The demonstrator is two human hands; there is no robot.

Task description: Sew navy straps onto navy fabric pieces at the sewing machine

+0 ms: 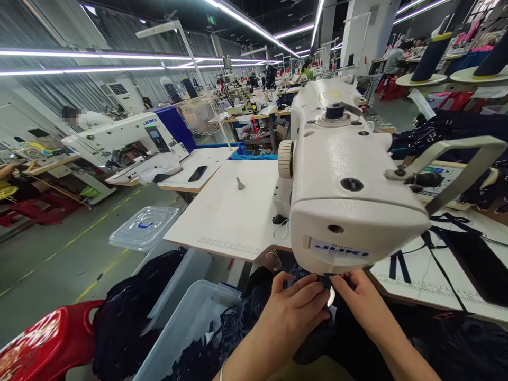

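Just below the head of a white sewing machine [353,233], both hands work on dark navy fabric [242,325]. My left hand [296,307] has its fingers together over the cloth, the thumb raised at the side. Close by on the right, my right hand [359,296] pinches the edge of the cloth with thumb and forefinger. The machine head hides the needle area and part of the fingertips. A bright spot shows between the hands, too small to make out. More of the dark fabric hangs down over the lap.
On the white table [226,211] lies a small grey metal piece [240,183]. To its left are a clear plastic lid [145,227], a plastic bin [178,328] of dark cloth, and a red stool [51,333]. Dark straps [400,264] and a phone [476,264] lie on the right.
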